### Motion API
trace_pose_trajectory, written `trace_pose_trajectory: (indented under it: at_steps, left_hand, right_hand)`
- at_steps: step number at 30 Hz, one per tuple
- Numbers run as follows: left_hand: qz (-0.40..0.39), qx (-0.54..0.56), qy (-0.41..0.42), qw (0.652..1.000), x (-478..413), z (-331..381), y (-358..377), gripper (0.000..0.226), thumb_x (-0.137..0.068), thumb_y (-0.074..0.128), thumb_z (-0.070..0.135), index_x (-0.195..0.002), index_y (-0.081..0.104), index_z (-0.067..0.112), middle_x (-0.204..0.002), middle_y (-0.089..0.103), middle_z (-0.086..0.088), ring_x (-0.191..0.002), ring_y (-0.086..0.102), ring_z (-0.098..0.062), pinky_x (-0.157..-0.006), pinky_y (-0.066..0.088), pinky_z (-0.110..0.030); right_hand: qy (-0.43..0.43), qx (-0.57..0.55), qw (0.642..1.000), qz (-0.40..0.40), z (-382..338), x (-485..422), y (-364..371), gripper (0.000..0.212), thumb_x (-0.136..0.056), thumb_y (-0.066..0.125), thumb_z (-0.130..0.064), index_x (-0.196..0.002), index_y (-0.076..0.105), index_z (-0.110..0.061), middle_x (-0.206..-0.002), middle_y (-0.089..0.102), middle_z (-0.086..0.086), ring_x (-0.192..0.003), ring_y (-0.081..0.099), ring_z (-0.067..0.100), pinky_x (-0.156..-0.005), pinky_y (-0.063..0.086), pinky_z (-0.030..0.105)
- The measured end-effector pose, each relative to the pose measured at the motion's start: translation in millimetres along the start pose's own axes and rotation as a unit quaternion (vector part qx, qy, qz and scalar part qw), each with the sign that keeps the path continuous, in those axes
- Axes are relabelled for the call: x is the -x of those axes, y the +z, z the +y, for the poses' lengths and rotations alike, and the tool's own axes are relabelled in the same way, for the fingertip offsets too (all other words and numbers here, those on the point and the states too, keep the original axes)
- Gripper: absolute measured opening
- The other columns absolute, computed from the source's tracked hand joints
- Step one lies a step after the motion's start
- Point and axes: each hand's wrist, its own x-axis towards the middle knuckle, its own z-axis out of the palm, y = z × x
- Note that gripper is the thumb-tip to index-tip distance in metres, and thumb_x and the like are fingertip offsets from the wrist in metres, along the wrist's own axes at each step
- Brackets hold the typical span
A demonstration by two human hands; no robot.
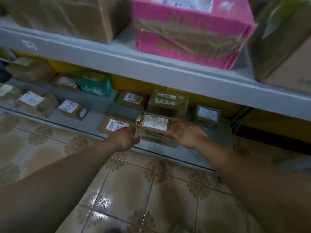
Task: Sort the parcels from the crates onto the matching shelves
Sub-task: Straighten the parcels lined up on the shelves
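- The parcel [155, 130], a small brown carton with a white label on top and clear tape wound round it, is held over the front edge of the lower shelf [94, 117]; motion blur hides whether its base touches the shelf
- It looks light and stiff, so it should keep its shape under a squeeze; the glossy tape may be slippery, so the two short ends are the safest places to hold it
- The left hand [125, 138] grips the left end with curled fingers
- The right hand [188, 136] clasps the right end, though its fingers are blurred
- A flat parcel [116, 126] lies just beside it on the left, and a taped box [168, 101] stands close behind
- On the upper shelf [151, 71] sits a pink box [190, 31]; patterned floor [134, 190] tiles lie below
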Motion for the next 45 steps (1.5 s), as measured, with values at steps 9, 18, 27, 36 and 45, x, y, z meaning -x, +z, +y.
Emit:
trace_pose_trajectory:
  at_steps: [9,18,27,36,45]
  left_hand:
    - [0.128,0.216,-0.044,0.967,-167,-60,94,0.073,-0.091,0.057,0.052,-0.150,0.027,0.021,-0.152,0.037,-0.008,-0.135,0.040,-0.033,-0.109,0.036,-0.045]
    - [0.175,0.262,0.029,0.948,-224,-59,122,0.064,-0.098,0.047,0.047,-0.154,0.017,0.034,-0.151,0.041,-0.004,-0.134,0.042,-0.030,-0.094,0.034,-0.030]
    - [0.137,0.219,0.074,0.963,-213,-47,138,0.068,-0.093,0.055,0.051,-0.151,0.020,0.042,-0.153,0.036,-0.003,-0.134,0.041,-0.029,-0.108,0.038,-0.046]
    - [0.131,-0.062,0.145,0.979,-229,-15,113,0.074,-0.093,0.031,0.068,-0.154,0.004,0.037,-0.163,-0.007,0.005,-0.149,-0.004,-0.028,-0.118,0.007,-0.054]
    - [0.131,-0.125,0.151,0.972,-235,-17,121,0.071,-0.093,0.019,0.070,-0.154,0.007,0.036,-0.163,-0.002,0.004,-0.149,-0.008,-0.024,-0.117,0.014,-0.052]
  right_hand:
    - [-0.007,0.013,0.995,0.102,51,-164,102,0.085,-0.086,0.024,-0.078,-0.156,0.018,-0.032,-0.165,0.012,0.004,-0.152,0.009,0.034,-0.120,0.021,0.056]
    - [0.015,-0.048,0.990,0.133,63,-191,141,0.071,-0.097,0.035,-0.066,-0.157,0.020,-0.031,-0.164,0.012,0.007,-0.148,0.018,0.038,-0.119,0.020,0.044]
    - [0.082,-0.078,0.985,0.134,78,-153,141,0.064,-0.098,0.040,-0.060,-0.155,0.019,-0.039,-0.157,0.025,0.009,-0.143,0.027,0.041,-0.112,0.032,0.049]
    - [0.094,-0.103,0.981,0.136,73,-158,150,0.069,-0.098,0.035,-0.064,-0.157,0.016,-0.035,-0.164,0.012,0.005,-0.149,0.013,0.038,-0.118,0.023,0.049]
    - [0.093,-0.128,0.972,0.174,78,-161,155,0.067,-0.096,0.042,-0.062,-0.155,0.025,-0.035,-0.165,0.015,0.003,-0.150,0.017,0.032,-0.120,0.022,0.045]
